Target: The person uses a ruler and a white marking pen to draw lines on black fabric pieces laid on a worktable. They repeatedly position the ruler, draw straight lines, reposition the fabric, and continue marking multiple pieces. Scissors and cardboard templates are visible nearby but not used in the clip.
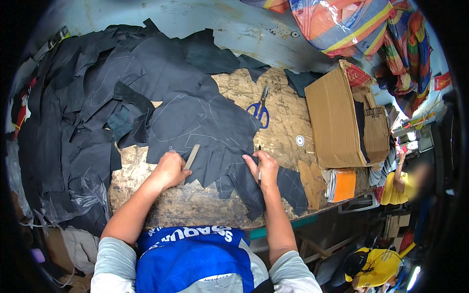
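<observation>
A dark sheet of leather-like material (pixel 195 124) lies before me on a worn wooden table (pixel 137 193), with pale outlines of curved shapes drawn on it. My left hand (pixel 169 169) is closed at the sheet's near left side, gripping a flat beige strip (pixel 192 156) that points away from me. In my right hand (pixel 267 170) a slim pen (pixel 259 177) is held upright between thumb and fingers, over the sheet's right edge. Beyond that hand lie blue-handled scissors (pixel 262 104), touched by neither hand. Jagged cut edges of the sheet hang toward me between my hands.
Dark material pieces (pixel 73 112) are heaped along the left and far side. At the right stand an open cardboard box (pixel 332 117) and an orange packet (pixel 340 186). Striped bags (pixel 342 24) bulge at the far right. Two people in yellow (pixel 378 266) are at the right.
</observation>
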`<state>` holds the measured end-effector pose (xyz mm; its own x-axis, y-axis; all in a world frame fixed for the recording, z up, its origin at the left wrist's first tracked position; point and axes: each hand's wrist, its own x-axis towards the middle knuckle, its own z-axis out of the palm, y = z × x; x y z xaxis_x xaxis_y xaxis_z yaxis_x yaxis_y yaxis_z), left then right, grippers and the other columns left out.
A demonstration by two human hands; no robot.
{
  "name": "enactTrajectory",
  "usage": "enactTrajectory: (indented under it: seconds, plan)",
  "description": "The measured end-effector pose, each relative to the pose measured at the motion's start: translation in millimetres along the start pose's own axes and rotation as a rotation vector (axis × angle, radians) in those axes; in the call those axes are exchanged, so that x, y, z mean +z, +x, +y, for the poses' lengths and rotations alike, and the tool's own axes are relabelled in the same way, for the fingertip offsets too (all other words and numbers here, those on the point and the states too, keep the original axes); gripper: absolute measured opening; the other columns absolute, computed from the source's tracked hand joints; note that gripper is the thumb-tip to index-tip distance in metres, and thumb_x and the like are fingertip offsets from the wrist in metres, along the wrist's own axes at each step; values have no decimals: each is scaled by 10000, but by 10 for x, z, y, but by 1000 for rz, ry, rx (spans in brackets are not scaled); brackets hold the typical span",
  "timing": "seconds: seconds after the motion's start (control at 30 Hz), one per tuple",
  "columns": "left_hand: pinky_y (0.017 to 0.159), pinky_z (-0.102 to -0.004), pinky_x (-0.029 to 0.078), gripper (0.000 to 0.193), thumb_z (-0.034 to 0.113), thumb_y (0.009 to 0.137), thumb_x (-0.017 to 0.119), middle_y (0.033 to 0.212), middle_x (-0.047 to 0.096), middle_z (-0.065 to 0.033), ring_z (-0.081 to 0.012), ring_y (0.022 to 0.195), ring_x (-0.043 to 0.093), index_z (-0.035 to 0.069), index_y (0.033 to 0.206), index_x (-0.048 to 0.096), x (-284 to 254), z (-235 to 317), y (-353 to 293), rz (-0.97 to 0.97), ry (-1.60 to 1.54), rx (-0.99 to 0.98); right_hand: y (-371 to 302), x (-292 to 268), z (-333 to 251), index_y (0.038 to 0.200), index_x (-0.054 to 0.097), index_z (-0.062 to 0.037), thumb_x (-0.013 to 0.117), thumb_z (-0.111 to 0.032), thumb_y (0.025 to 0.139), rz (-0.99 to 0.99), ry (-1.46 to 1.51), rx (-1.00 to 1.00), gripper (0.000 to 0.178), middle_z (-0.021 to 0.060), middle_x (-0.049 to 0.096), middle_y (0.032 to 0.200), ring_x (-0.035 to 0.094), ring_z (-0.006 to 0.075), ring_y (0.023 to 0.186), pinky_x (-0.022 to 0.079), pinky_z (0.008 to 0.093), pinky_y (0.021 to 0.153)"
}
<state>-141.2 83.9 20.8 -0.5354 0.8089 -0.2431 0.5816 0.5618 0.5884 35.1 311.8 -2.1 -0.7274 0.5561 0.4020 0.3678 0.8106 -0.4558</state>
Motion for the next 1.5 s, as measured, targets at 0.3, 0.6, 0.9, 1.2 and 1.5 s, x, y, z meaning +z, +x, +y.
enactTrajectory:
  seconds: [0.3,0.6,0.9,1.2,1.5]
  plan:
    - [554,-200,419,106,31,753,747,723,615,-24,-58,637,544,-59,771,695,-627,-39,-701,224,-1094,166,203,-1043,-546,756,624,7,749,-158,772,-106,543,204,208,34,606,678,524,85,620,412,243,546]
    - [752,-255,455,107,96,706,768,651,677,-63,-102,602,606,1,723,722,-965,119,-919,399,-884,417,222,-1528,-1019,739,622,22,737,-42,756,150,477,-19,132,70,600,655,532,118,585,415,239,557]
    - [744,-253,457,108,95,699,774,669,675,-69,-126,629,615,4,730,725,-943,191,-974,288,-928,401,88,-1988,-1409,713,635,-10,790,-29,670,326,68,-205,162,83,568,608,531,186,510,393,278,479]
    - [439,-269,355,226,136,722,790,569,596,2,-59,486,458,-27,627,665,-339,-656,-958,-16,-772,-269,-46,-436,-930,837,659,-40,772,-178,695,-311,-97,-129,227,134,662,795,645,309,754,505,380,697]
    - [635,-407,478,278,239,586,786,668,623,-194,-342,672,625,-4,667,678,-338,-507,-914,-91,116,64,-398,360,-1184,1088,615,-17,750,-57,762,-472,954,16,355,83,636,1043,627,153,911,511,263,757]
